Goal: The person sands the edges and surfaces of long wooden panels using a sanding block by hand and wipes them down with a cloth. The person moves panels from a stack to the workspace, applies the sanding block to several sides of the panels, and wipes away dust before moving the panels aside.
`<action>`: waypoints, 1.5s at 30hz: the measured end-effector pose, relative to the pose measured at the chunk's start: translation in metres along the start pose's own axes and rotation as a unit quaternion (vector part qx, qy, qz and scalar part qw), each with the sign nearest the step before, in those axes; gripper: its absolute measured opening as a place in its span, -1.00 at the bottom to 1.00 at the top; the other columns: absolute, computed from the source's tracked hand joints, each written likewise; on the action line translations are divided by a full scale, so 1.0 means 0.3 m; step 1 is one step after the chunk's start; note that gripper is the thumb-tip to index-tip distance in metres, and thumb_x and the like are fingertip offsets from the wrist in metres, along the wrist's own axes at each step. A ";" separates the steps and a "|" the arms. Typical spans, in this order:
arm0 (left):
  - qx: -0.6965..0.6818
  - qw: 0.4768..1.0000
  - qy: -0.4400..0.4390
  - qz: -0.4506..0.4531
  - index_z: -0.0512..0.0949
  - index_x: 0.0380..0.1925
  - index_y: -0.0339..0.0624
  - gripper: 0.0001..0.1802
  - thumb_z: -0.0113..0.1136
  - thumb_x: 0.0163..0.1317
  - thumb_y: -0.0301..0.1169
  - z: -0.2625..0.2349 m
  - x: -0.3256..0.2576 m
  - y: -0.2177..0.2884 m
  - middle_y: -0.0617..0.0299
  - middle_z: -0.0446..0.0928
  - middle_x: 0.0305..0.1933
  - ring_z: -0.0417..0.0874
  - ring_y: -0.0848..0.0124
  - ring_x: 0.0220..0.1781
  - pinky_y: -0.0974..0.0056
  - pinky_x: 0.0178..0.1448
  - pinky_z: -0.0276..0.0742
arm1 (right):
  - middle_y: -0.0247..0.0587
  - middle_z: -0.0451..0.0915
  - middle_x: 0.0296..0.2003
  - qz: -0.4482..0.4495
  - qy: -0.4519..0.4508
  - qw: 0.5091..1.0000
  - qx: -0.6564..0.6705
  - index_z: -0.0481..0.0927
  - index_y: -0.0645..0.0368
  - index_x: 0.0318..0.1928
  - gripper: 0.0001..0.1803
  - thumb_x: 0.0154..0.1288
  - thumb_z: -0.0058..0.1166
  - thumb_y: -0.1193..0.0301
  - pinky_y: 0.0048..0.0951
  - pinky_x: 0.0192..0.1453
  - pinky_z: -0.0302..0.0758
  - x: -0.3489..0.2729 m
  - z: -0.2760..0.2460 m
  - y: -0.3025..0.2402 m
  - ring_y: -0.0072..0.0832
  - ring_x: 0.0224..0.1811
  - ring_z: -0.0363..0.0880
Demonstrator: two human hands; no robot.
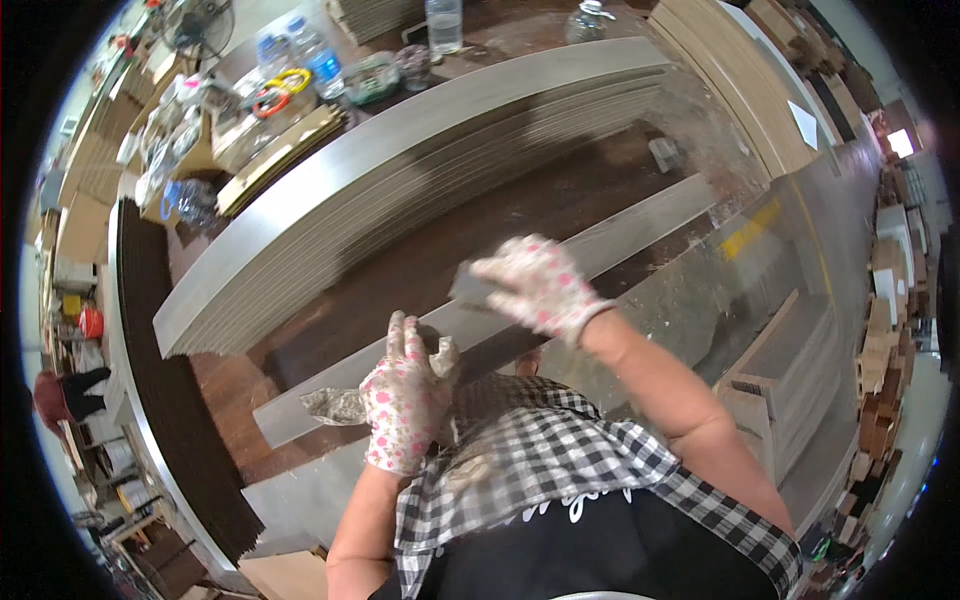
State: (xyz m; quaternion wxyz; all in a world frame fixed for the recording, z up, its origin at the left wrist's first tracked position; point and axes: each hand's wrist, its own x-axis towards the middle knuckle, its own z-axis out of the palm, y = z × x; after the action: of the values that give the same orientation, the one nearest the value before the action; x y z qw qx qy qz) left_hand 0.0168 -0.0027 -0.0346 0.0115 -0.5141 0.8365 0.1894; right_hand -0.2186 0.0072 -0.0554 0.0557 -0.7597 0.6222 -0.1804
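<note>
A long, narrow grey board (620, 235) lies slantwise across the brown work table in front of me. My left hand (405, 395), in a white glove with pink flowers, rests on its nearer left part with fingers stretched out. A crumpled mottled grey rag (335, 406) pokes out beside that hand; whether the palm presses on it is hidden. Above the middle of the board, my right hand (540, 285), gloved alike and slightly blurred, is closed on a small grey flat piece (468, 286). Its exact kind is unclear.
Beyond the board stands a long stack of grey boards (420, 150). Water bottles (318, 60), orange-handled scissors (270, 100) and cartons crowd the far left. Brown panels (740, 90) are piled at far right. More panels (785, 375) stand by my right arm.
</note>
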 end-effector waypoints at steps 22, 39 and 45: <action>0.092 0.995 -0.017 -0.020 0.36 0.31 -0.09 -0.05 0.55 -0.16 -0.24 0.076 0.058 -0.015 0.11 0.49 0.28 0.70 0.06 -0.03 0.07 -0.02 0.62 | -0.10 0.61 -0.06 0.361 0.061 0.911 -0.191 0.66 -0.01 0.04 -0.59 0.14 0.29 0.24 -0.12 0.16 0.49 -0.376 -0.464 1.024 -0.10 0.06 0.55; 0.000 0.990 0.134 -0.037 0.50 0.17 -0.19 -0.45 0.33 0.21 -0.21 0.113 -0.064 0.188 -0.03 0.42 0.36 0.69 -0.01 0.02 0.07 0.03 0.63 | -0.15 0.66 -0.01 0.002 0.151 0.965 0.213 0.64 0.04 0.09 -0.51 0.11 0.32 0.27 -0.17 0.23 0.46 -0.130 -0.035 0.227 -0.19 0.07 0.58; 0.026 0.994 0.105 -0.017 0.44 0.24 -0.20 -0.36 0.37 0.19 -0.22 0.136 0.007 0.172 -0.06 0.33 0.44 0.68 -0.04 0.04 0.06 -0.02 0.65 | -0.15 0.64 -0.10 0.373 0.222 0.900 0.028 0.66 0.01 0.06 -0.55 0.10 0.39 0.30 -0.25 0.14 0.53 -0.408 -0.332 0.757 -0.23 0.00 0.61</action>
State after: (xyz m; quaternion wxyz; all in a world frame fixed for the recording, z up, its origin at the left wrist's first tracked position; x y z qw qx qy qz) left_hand -0.0358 0.0295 -0.0573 -0.0599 -0.5450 0.8287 0.1125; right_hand -0.4827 0.0895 -0.0583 0.0006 -0.4102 0.8510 -0.3280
